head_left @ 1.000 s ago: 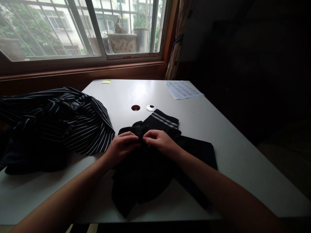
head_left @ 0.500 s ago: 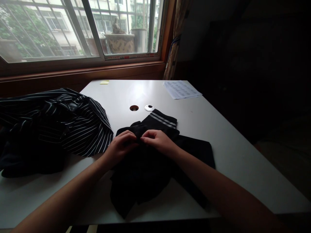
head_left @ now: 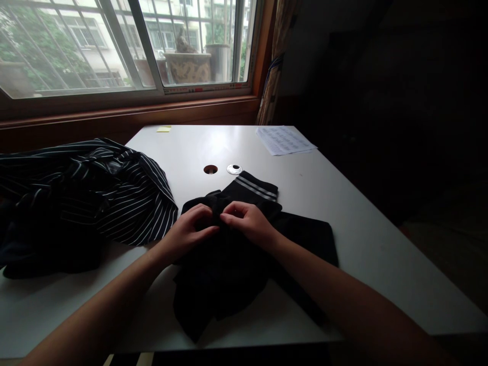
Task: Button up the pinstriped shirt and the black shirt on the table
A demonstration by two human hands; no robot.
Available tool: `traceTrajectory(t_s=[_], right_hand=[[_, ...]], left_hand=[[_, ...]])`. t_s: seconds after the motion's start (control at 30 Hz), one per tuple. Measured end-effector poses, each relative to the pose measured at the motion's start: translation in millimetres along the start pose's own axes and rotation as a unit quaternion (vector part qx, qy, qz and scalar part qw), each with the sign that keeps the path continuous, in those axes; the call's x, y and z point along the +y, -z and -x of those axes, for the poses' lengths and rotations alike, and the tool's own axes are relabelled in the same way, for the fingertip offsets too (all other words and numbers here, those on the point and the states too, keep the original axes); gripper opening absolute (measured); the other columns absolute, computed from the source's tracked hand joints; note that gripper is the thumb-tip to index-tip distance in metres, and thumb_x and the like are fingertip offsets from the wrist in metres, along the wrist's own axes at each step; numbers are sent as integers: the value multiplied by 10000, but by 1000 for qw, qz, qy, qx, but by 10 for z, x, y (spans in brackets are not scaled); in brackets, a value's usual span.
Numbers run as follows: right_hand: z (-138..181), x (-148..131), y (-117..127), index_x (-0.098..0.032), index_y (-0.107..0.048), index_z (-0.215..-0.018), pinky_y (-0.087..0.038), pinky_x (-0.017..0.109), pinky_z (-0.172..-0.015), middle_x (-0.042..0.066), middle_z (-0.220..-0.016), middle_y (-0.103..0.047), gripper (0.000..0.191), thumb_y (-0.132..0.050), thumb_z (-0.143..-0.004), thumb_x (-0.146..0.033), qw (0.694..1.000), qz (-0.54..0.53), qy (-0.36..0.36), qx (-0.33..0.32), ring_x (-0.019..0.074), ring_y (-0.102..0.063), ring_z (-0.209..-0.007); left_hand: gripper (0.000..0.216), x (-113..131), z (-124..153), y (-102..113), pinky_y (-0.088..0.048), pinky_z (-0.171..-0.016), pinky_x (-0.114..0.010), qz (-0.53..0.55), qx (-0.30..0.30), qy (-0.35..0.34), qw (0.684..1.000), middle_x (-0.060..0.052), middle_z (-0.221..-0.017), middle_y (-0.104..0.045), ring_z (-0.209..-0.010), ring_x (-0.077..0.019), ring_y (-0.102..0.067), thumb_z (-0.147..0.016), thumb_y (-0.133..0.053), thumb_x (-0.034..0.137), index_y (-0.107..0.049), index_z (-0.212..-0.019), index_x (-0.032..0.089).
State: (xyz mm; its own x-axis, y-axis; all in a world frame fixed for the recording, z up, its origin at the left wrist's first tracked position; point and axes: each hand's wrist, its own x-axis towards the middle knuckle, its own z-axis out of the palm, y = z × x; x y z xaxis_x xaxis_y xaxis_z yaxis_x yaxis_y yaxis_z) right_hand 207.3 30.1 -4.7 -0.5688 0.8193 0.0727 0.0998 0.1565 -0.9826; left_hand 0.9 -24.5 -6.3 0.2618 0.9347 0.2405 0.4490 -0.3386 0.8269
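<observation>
A black garment [head_left: 224, 274] lies bunched in front of me; one part at its far side, with two pale stripes [head_left: 255, 187], looks like a cuff or sleeve end. My right hand [head_left: 247, 221] pinches the cloth near the garment's upper middle, thumb against forefinger. Close beside it, my left hand [head_left: 192, 223] has its fingers curled into the same cloth, with the thumb lying a little apart below them. The folds are too dark to show what sits between the fingertips.
On the white table [head_left: 366, 254], a dark striped garment [head_left: 133, 198] is heaped at the left. Farther back are a cable hole [head_left: 210, 170], its round cover [head_left: 234, 169], printed sheets [head_left: 284, 141] and a yellow sticky note [head_left: 163, 129]. A window [head_left: 152, 51] stands behind.
My left thumb has spread slightly away from the left fingers. The right hand's fingers have arched a little higher, in nearly the same place. The garments have hardly moved.
</observation>
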Motion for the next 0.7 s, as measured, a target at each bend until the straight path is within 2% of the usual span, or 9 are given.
traceTrajectory(t_s=[0.13, 0.27, 0.43, 0.57, 0.7], right_hand=[[-1, -16, 15, -171, -659, -816, -434, 243, -603, -19, -700, -607, 211, -693, -795, -379, 999, -38, -3, 22, 120, -557, -635], [-16, -9, 56, -173, -637, -814, -431, 243, -595, -30, -669, -585, 230, -690, -795, -396, 996, -66, -14, 60, 114, -547, -612], [-34, 30, 93, -180, -619, -824, -428, 249, -588, -29, -651, -573, 245, -671, -808, -419, 991, -85, -11, 104, 120, -535, -606], [-46, 62, 95, -193, -606, -833, -447, 258, -601, -22, -671, -576, 270, -667, -806, -455, 988, -94, -3, 123, 129, -544, -620], [-54, 72, 90, -196, -610, -851, -453, 261, -606, -18, -691, -581, 287, -667, -804, -473, 986, -102, 2, 133, 130, -543, -625]], left_hand=[[88, -29, -9, -8, -480, -815, -310, 6, -1, -2, 1000, -40, -938, -616, -890, -180, -593, -870, -659, 264, -612, -874, 190], [111, -10, -8, -6, -496, -816, -308, 32, 3, -13, 999, -59, -969, -641, -906, -185, -613, -874, -652, 260, -604, -813, 181], [134, 34, 21, 8, -516, -822, -322, 59, 21, 26, 998, -68, -979, -665, -920, -200, -631, -875, -659, 307, -635, -926, 184], [176, 45, 43, 12, -526, -739, -306, 63, 56, 71, 994, -54, -935, -675, -877, -204, -642, -857, -680, 340, -648, -951, 195], [227, 63, 42, 35, -514, -727, -296, 66, 75, 64, 993, -48, -933, -673, -861, -195, -639, -866, -672, 345, -663, -1049, 211]])
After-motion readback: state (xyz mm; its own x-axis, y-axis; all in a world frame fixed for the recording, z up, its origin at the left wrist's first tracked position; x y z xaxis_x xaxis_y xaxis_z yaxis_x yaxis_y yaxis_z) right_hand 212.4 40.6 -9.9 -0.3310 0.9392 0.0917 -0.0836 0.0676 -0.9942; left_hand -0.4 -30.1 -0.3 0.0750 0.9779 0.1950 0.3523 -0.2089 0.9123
